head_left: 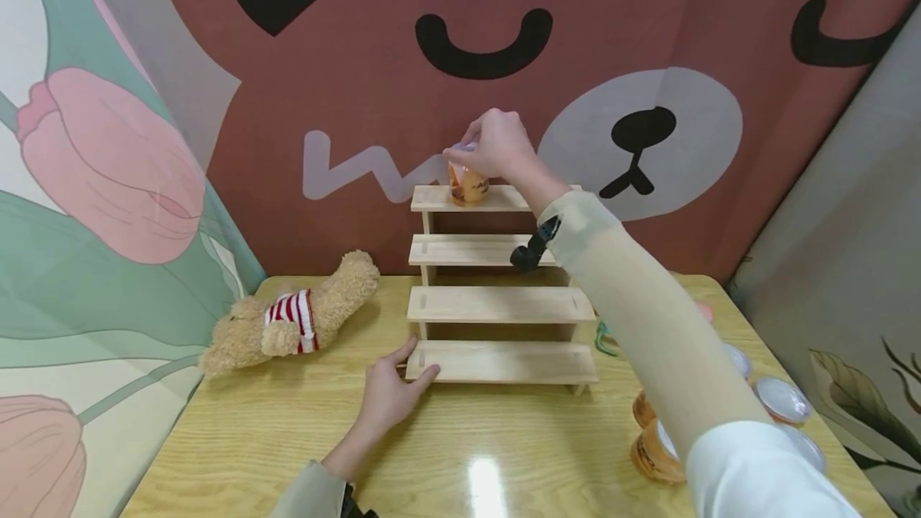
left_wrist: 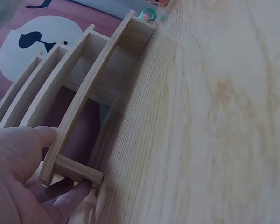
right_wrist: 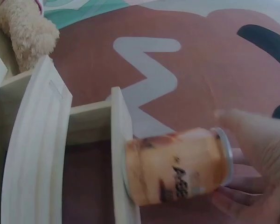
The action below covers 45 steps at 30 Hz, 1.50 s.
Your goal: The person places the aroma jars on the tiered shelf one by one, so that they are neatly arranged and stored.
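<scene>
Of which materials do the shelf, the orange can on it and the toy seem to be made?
Shelf: most likely pale wood with a matte finish; faint grain-like streaks show.
Can: metal or plastic, hard to tell; the body has a printed surface and a silvery rim.
Toy: probably plush fabric, fluffy finish, judging by its curly pile.

The right arm [head_left: 633, 302] is slanting up and inward from the lower right, while the right hand [head_left: 498, 144] is bending downward, its thumb [right_wrist: 233, 120] and fingers [right_wrist: 240, 196] holding in a pinch. The left forearm [head_left: 312, 492] is lying lower, and the left hand [head_left: 387, 396] is gripping, thumb standing apart from fingers.
</scene>
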Tool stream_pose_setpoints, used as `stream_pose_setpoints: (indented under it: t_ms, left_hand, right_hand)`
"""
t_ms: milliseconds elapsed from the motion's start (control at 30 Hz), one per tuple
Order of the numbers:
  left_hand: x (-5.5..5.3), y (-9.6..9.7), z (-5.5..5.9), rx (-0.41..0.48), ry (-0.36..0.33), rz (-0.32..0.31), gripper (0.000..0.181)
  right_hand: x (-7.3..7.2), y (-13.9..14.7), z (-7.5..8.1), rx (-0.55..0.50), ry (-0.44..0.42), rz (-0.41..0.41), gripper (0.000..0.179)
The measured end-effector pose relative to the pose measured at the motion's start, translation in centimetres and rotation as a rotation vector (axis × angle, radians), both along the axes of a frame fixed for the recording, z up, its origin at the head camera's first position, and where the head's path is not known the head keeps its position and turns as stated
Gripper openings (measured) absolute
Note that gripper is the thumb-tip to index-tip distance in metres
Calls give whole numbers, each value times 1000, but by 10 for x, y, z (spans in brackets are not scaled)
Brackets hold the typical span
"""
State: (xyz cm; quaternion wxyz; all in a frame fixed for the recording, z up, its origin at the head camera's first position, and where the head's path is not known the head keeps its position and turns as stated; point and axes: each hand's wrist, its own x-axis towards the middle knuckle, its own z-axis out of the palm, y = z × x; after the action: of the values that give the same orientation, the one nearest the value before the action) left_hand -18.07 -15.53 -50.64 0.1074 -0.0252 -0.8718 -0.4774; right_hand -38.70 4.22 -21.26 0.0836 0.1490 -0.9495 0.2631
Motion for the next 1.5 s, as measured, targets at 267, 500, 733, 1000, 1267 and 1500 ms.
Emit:
stream_pose_setpoints:
  t_ms: [267, 500, 733, 1000, 1267, 1500]
  left_hand:
    - [1, -1, 0, 9, -11, 5, 67]
    - [0, -2, 0, 5, -20, 6, 67]
    - [0, -1, -1, 7, -9, 6, 67]
    - [1, -2, -3, 4, 14, 12, 65]
    - [-4, -2, 2, 12, -3, 11, 67]
    - [-15, -2, 5, 18, 5, -5, 67]
  right_hand:
    - [-7, 19, -5, -11, -86, 233, 45]
    - [-6, 16, -19, -125, -31, 165, 45]
    - [-3, 6, -34, -222, 84, 34, 50]
    - [-4, -3, -49, -245, 174, -42, 57]
    - [-3, 1, -46, -206, 197, 3, 57]
    - [2, 42, -25, -143, 206, 70, 56]
